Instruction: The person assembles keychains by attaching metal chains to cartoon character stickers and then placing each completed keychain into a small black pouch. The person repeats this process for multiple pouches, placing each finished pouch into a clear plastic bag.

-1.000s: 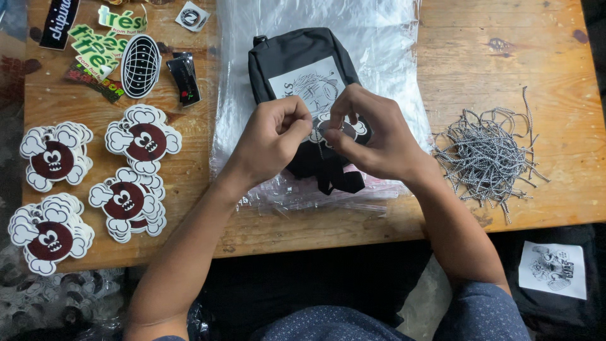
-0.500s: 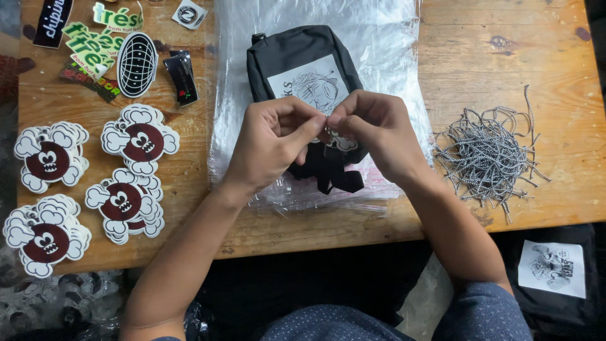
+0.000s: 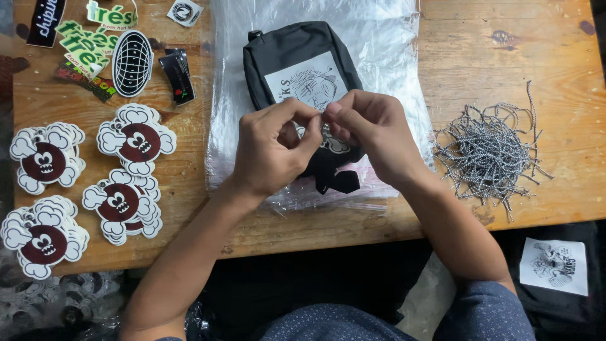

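Both hands have crept a little higher up the bag [image 3: 297, 69] since half a second ago, and their fingertips now meet right over its white patch [image 3: 308, 83]. Left hand [image 3: 274, 151] and right hand [image 3: 369, 129] pinch something tiny between them; it is too small to tell what, though a white tag [image 3: 333, 144] peeks out just under the fingers. It looks like fiddly tying or threading work going on at one spot. The black bag lies flat on a clear plastic sheet [image 3: 391, 57] in the middle of the wooden table [image 3: 505, 38]. A pile of grey cords [image 3: 489, 155] sits near the right hand. Round red-and-white stickers [image 3: 136, 139] lie in stacks well off to the left.
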